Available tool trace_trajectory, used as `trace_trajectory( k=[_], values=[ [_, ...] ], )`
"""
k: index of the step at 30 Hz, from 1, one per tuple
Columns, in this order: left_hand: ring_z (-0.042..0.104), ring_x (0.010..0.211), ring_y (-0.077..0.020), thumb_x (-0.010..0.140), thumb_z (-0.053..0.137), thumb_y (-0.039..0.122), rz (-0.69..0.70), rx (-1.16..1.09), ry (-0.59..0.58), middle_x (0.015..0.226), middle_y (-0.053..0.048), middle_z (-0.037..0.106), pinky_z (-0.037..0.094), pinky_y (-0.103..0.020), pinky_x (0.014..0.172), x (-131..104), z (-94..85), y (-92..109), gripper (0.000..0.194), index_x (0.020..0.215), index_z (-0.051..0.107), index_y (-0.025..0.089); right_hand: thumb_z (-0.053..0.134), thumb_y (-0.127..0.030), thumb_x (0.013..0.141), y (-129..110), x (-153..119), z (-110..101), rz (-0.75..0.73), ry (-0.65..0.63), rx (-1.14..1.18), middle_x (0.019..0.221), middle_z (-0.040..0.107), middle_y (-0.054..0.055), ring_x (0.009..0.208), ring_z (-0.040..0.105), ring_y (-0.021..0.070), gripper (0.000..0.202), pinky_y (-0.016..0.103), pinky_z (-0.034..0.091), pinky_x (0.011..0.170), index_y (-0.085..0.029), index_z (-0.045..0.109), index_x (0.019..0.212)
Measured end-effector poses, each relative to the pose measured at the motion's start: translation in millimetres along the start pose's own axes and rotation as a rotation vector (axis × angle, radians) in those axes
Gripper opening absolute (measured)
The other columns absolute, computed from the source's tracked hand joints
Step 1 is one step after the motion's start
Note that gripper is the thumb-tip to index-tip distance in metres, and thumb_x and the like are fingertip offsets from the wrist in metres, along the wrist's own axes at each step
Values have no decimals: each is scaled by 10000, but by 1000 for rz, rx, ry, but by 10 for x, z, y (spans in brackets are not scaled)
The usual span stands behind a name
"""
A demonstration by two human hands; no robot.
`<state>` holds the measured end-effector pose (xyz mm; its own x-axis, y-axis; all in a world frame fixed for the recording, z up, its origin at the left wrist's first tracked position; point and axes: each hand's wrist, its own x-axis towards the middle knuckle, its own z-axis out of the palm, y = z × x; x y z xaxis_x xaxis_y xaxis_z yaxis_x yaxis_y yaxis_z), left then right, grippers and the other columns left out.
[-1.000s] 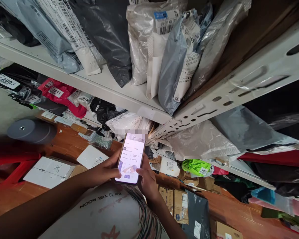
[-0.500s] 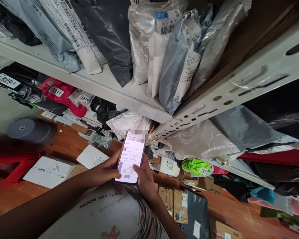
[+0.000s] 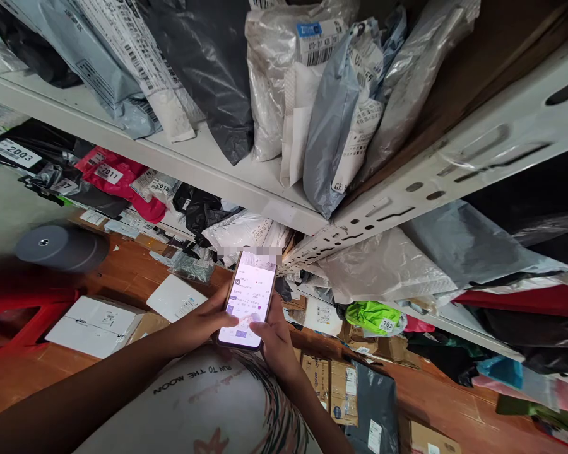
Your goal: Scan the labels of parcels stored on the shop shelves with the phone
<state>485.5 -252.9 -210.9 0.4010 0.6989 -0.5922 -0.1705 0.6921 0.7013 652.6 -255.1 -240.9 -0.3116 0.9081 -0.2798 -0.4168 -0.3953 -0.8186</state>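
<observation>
White metal forms the shelf (image 3: 246, 195) above the left hand (image 3: 215, 315) and right hand (image 3: 277, 334), meeting a slotted upright (image 3: 454, 139) on their right. Overhead, a dark bag (image 3: 208, 75) and a blue-grey bag (image 3: 329, 126) stand near its front edge; a knock to the shelf could, I judge, topple either towards the hands. Both bags hide their contents. Left of the hands, a white box (image 3: 89, 321) lies low down, contents out of sight; below the right hand, cardboard boxes (image 3: 315, 378) look sealed. The phone (image 3: 248, 296), lit face up, sits between the hands, each pinching one side with fingers behind. Both thumbs overlap its lower face; whether they press it I cannot tell. A loosened pinch might let it slip.
</observation>
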Motion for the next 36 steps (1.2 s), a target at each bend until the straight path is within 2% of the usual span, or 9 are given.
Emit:
trace_trajectory(
  k=[7,11,17,22,25,27,29,34,36],
  values=[
    [610,765,-237,770,527,400,-7,-62,13,1274,-99,604,495,-301,496,52,10,-23,843,1532,174,329,623,-176,684,-10,-1,3,10,6,14,1299,641,35,1207,585,270,575,416,478,1001,-256,432,1221],
    [618,902,-254,841,541,453,34,-34,37,1241,-94,625,519,-313,647,80,-30,-71,793,1533,186,300,607,-157,693,-11,0,-6,10,-8,10,1328,621,38,1229,564,263,560,406,458,1015,-256,432,1216],
    [611,955,-271,686,674,228,23,66,-81,1382,-97,534,524,-276,594,3,-19,14,1097,1542,-4,332,608,-173,676,-18,12,-20,16,-6,0,1267,650,39,1174,594,272,550,405,483,972,-249,443,1194],
    [622,949,-271,697,622,197,19,82,-80,1393,-80,535,520,-287,608,7,-13,26,1083,1537,-44,348,614,-174,651,-27,13,-18,22,26,4,1177,680,22,1123,614,257,567,394,478,981,-253,470,1193],
    [558,1151,-307,725,598,230,67,69,-21,1418,-50,526,517,-354,811,47,-27,-2,996,1547,42,316,609,-170,635,-48,21,3,19,37,5,1150,694,20,1011,650,246,567,382,517,899,-255,484,1181],
    [456,1293,-306,767,594,269,116,102,-6,1455,-46,492,442,-377,977,63,-32,-2,924,1548,101,288,610,-171,633,-66,26,17,18,33,1,1124,703,16,990,652,242,547,374,519,890,-254,497,1162],
    [415,1334,-302,785,586,281,130,121,-17,1474,-57,468,397,-386,1034,62,-32,12,897,1547,113,269,607,-173,635,-79,27,25,14,26,-2,1104,707,11,993,649,239,523,367,514,892,-255,504,1141],
    [561,1135,-322,698,639,210,57,129,-132,1514,-108,392,536,-363,764,6,-31,51,1101,1537,-66,305,597,-157,628,-82,14,26,41,32,-4,1122,693,12,1012,646,244,553,374,509,903,-270,482,1156],
    [575,1103,-321,707,630,210,40,156,-128,1529,-121,362,540,-350,713,-6,-37,57,1097,1533,-85,310,599,-158,624,-80,13,28,46,39,-8,1123,693,14,1010,646,247,564,381,506,910,-271,478,1163]
  ],
)
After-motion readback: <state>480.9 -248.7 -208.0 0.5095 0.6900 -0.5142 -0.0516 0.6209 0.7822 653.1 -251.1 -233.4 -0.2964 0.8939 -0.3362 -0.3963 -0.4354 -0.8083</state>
